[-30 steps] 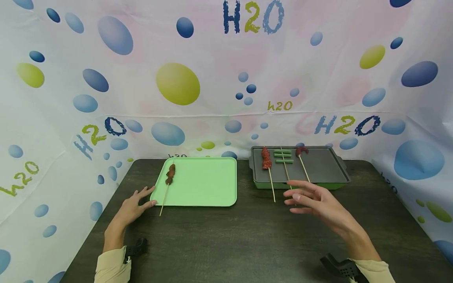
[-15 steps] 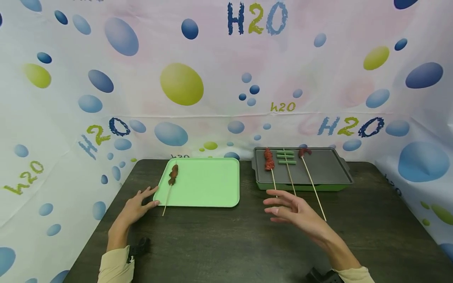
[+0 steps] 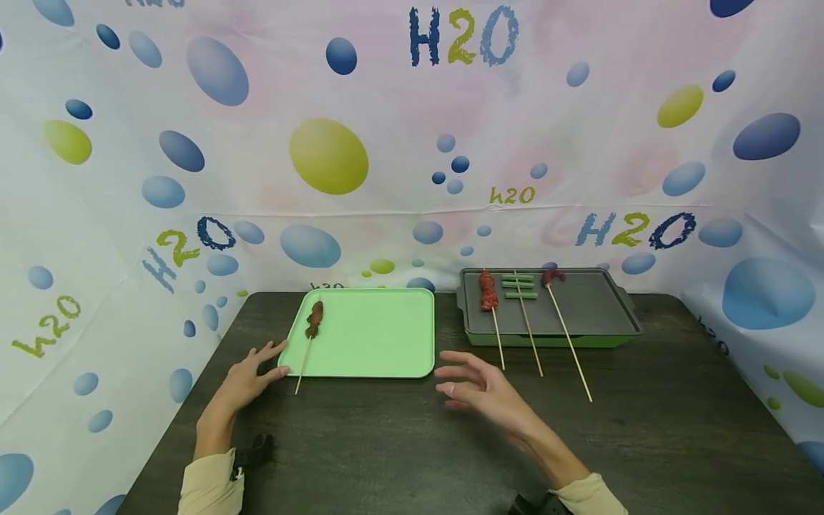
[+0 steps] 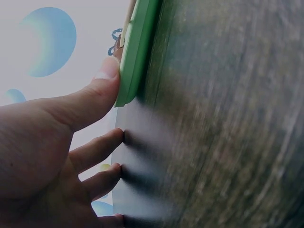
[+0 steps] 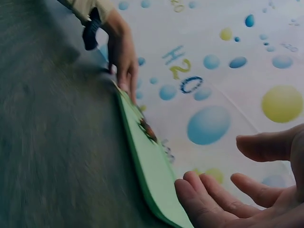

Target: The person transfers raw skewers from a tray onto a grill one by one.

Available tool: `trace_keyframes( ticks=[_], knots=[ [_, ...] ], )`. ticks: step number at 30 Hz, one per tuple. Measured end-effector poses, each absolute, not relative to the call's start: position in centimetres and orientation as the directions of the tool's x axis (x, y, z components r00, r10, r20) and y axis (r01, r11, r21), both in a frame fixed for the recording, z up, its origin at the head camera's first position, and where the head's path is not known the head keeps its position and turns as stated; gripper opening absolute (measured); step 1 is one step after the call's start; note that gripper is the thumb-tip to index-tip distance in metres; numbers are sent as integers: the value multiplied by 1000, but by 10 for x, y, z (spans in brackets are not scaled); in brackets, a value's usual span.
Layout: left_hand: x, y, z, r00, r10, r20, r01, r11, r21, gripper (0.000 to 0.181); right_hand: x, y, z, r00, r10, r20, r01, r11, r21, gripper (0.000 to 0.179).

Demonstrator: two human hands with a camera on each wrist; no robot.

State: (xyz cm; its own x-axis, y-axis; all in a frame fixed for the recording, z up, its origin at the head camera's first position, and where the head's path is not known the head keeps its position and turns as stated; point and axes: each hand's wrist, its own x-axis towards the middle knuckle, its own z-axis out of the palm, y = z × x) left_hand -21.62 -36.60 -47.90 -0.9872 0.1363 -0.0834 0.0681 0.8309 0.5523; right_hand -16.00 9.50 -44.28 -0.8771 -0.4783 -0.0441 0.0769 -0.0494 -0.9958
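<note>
My left hand (image 3: 247,380) touches the front left corner of a light green tray (image 3: 380,336); in the left wrist view its thumb (image 4: 97,95) rests against the tray's edge while other fingertips meet the table. On the tray's left side lies a skewer of brown meat (image 3: 314,320), its stick passing over the front rim. My right hand (image 3: 483,392) hovers over the table just right of the tray, fingers spread loosely with nothing between them. Behind and right of it, a grill pan (image 3: 592,307) bears a red meat skewer (image 3: 488,291), a green vegetable skewer (image 3: 518,286) and a dark red curled-piece skewer (image 3: 552,277).
The dark wooden table (image 3: 386,450) runs up to a white backdrop (image 3: 399,86) printed with blue and green dots. Skewer sticks jut forward past the pan's front edge. A dark wrist camera (image 3: 254,450) sits at the left cuff.
My right hand has moved left, away from the grill pan towards the tray, uncovering the skewer sticks. The curled-piece skewer's stick shows in full. My left hand has stayed at the tray's corner.
</note>
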Motion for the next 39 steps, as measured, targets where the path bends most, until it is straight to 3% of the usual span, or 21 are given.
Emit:
trace_keyframes(
  ticks=[19,39],
  knots=[
    [-218,-367,-482,-989,131,-72,72,840,538,72,-185,-8,-460,-798,-577,-176,345,-198,-918,56],
    [-217,-364,-485,-992,112,-50,70,849,524,71,-204,-87,-483,-751,-602,-270,488,-230,-842,52]
  ],
)
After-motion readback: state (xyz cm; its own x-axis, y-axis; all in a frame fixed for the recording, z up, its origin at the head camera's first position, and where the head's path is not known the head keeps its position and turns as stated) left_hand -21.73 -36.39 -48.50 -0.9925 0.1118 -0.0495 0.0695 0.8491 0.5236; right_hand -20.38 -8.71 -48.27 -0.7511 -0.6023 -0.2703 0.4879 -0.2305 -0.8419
